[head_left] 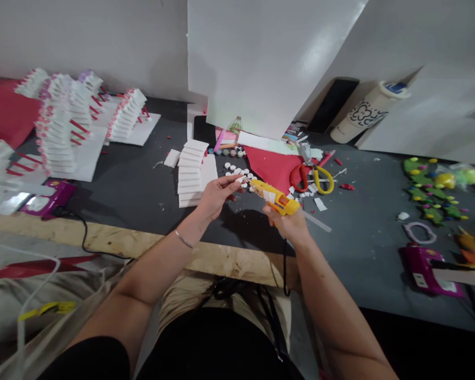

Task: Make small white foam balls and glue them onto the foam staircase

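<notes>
My right hand point(287, 221) is wrapped round a yellow glue gun point(276, 198), whose nozzle points left. A clear glue stick point(317, 221) sticks out behind it. Right at the nozzle, my left hand point(218, 196) pinches a small white piece point(240, 180) between its fingertips. Several round white pieces point(237, 171) lie on the dark table point(142, 195) just beyond the nozzle. Left of them stands a curved, stepped row of white slabs point(190, 171) on a white base.
Finished-looking stepped white models point(59, 137) stand at the left. Red-and-yellow-handled scissors point(322, 180), a white bottle point(362, 113) and a black phone-like slab point(334, 103) are on the right. Purple devices point(425, 269) sit near both sides. A tall white board point(269, 58) rises behind.
</notes>
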Demonstrator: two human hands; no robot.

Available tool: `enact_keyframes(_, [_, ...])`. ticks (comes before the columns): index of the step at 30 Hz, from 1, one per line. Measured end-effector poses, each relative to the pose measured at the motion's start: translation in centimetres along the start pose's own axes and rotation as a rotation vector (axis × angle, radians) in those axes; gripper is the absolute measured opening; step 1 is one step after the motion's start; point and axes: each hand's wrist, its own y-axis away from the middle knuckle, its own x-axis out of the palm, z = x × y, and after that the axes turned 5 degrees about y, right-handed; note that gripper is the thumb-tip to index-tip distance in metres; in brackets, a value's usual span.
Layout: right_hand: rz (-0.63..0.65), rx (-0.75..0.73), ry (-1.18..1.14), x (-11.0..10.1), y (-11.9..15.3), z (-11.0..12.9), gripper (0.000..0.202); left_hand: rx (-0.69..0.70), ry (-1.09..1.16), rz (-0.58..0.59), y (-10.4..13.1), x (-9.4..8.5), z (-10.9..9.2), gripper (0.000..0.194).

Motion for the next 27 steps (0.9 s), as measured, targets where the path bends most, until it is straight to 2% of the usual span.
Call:
enact_keyframes(6, [0.012,0.0,0.019,-0.1,-0.1,-0.1,0.045,-0.008,-0.009,0.005,0.0,0.0,0.0,0.03])
enact_keyframes(12, [-0.082,0.012,0.028,-0.6,-0.4,-0.7,0.045,-0.004,-0.009,0.007,0.0,0.0,0.0,0.03])
enact_keyframes(17, [-0.23,0.008,0.033,-2.0,-0.9,-1.4,0.043,-0.007,0.002,0.011,0.0,0.0,0.0,0.03])
enact_keyframes(22, [-0.373,0.141,0.324,-4.9,-1.0,-0.2,0.048,-0.002,-0.029,0.012,0.3,0.2,-0.2,0.03])
enact_keyframes(25, [-0.472,0.117,0.527,-6.2,-0.4,0.6,0.054,0.038,-0.038,0.024,0.4,0.3,-0.3,0.03])
enact_keyframes(27, [-0.478,0.085,0.612,-6.8,0.1,0.6,0.055,0.064,-0.042,0.028,0.4,0.4,-0.4,0.032])
